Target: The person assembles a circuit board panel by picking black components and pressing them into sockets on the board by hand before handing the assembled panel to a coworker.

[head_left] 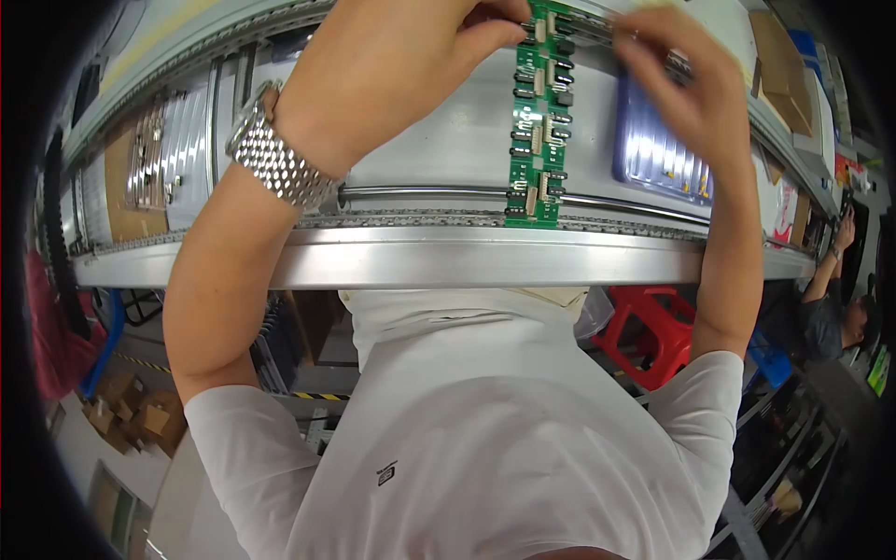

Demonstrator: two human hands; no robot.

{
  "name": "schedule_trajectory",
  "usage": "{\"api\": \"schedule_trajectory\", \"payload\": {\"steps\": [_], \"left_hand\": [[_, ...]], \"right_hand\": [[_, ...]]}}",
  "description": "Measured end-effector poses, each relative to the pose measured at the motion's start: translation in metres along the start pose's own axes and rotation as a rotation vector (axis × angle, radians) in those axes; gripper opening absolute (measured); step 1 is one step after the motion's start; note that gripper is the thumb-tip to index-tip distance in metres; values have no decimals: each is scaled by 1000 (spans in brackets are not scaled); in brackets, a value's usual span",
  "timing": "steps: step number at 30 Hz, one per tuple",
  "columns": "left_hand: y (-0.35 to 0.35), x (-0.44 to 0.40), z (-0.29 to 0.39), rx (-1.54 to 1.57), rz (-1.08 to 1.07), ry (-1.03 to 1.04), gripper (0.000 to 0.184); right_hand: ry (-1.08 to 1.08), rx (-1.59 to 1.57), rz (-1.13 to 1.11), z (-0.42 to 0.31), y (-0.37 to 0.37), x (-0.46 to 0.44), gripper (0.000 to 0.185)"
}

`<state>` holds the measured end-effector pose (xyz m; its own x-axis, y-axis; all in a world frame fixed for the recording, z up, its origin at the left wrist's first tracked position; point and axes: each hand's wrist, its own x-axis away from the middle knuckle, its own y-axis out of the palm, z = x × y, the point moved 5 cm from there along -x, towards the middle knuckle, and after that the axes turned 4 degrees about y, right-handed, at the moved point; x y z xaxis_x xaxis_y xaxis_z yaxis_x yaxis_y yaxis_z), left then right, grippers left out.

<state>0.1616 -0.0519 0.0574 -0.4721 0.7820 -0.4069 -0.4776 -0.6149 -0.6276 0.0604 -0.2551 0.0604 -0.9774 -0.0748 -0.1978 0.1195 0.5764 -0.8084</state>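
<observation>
As seen from above, find a long conveyor (pixel 467 261) spanning the view, edged with smooth brushed aluminium and lined with toothed metal chain. Below, note a soft, creased white T-shirt (pixel 523 420) with a small dark logo.

Find the left hand (pixel 392 70) bent over the board's far end, thumb and fingertips close together beside the upper components; cannot tell from this view whether gripping one. See the right hand (pixel 691 79) to the right of the board and apart from it, motion-blurred, fingers loosely curled and partly open; cannot tell about anything small between them.

Between the hands, see a narrow green printed circuit board (pixel 539 114), laid crosswise on the conveyor, near end over the near chain, crowded with black cylindrical capacitors and pale rectangular connectors. Just right of it, note a blue-tinted, ridged, glossy plastic tray (pixel 658 145), partly behind the right forearm. Beneath the rail, spot a moulded red plastic stool (pixel 644 331). On the left wrist, notice a shiny steel mesh-band watch (pixel 280 157). Across the conveyor, trace a thin, round, polished metal rod (pixel 420 192).
</observation>
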Motion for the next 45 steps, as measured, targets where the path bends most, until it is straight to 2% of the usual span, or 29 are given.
{"api": "schedule_trajectory", "payload": {"steps": [1, 2, 4, 5, 8, 12, 17, 22, 28, 30, 31, 33, 35, 38, 39, 40, 42, 45], "left_hand": [[5, -1, -1, 11, -8, 60, 12], [9, -1, 1, 23, -18, 117, 12], [17, 1, 3, 1, -59, 123, 11], [19, 1, 5, -30, -69, 117, 11], [22, -2, 16, -97, -98, 118, 11], [19, -3, 38, -221, -174, 76, 14], [21, 3, 17, -227, -155, -17, 14], [21, 2, 21, -238, -183, 5, 15], [17, -3, 27, -265, -171, 4, 16], [4, -7, 22, -179, -92, -70, 17], [-3, -9, 20, -132, -47, -107, 18], [-18, -18, 14, -126, 17, -153, 20], [-23, -31, -1, -163, 59, -167, 21], [-11, -56, -13, -445, 126, 61, 18], [-5, -63, -15, -515, 151, 122, 16], [0, -66, -19, -517, 187, 124, 16], [16, -74, -25, -689, 138, 112, 12], [22, -77, -29, -754, 163, 132, 12]], "right_hand": [[142, 116, 127, 57, -10, -5, 14], [255, 236, 195, 73, -18, -3, 15], [463, 467, 245, 83, -33, -5, 15], [484, 459, 260, 78, -32, -10, 15], [254, 182, 347, 57, -26, -24, 23], [286, 129, 350, 59, -27, -23, 23], [210, 164, 415, 56, -27, -22, 20], [117, 254, 477, 48, -30, -19, 19], [178, 189, 436, 53, -35, -17, 18], [179, 188, 435, 52, -38, -19, 17], [418, 243, 250, 68, -33, -25, 15], [560, 290, 89, 75, -31, -24, 17], [449, 304, 111, 67, -30, -16, 22], [219, -69, 336, 59, -41, -9, 23], [210, -230, 330, 57, -43, -7, 23], [183, -205, 325, 49, -45, -7, 23], [139, -752, 242, 35, -44, -3, 22], [117, -862, 156, 9, -43, 0, 21]]}}
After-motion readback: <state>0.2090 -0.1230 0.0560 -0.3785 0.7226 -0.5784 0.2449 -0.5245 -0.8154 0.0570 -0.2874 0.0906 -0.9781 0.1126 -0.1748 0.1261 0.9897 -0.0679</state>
